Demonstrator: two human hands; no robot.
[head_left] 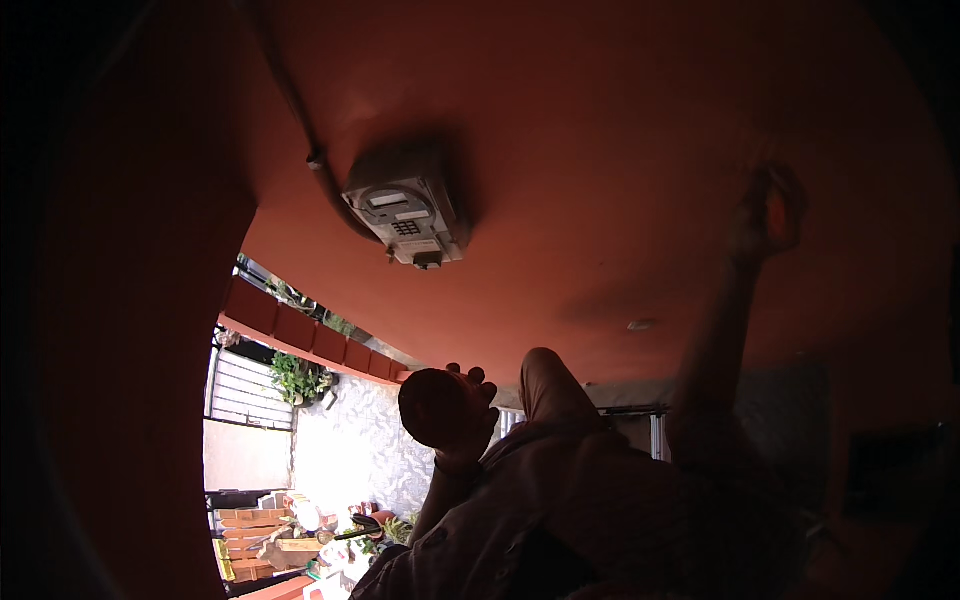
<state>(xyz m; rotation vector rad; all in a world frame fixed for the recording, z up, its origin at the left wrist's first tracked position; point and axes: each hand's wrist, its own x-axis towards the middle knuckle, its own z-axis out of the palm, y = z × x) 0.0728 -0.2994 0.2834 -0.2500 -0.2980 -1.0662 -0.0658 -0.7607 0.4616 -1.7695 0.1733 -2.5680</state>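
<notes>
My left hand [472, 430] is low in the middle, its fingers curled around the side of a dark round thing [430, 408]. That thing shows as a nearly black disc, like the end of a cup or tin; whether it is hollow I cannot tell. My right hand [752, 225] is raised at the upper right against the red-brown wall [590, 190]. Its thumb and fingers bend into a ring, with the wall's colour showing through. Deep shadow hides whether anything small is between the fingertips.
A grey meter box [408, 208] with a keypad juts from the wall, a conduit pipe [315, 160] running into it. Beyond a red ledge [310, 335] lies a bright paved yard [350, 450] with a white gate [248, 385], plants [295, 378] and stacked orange-brown pieces [250, 535]. My bent knee [550, 385] shows below the wall.
</notes>
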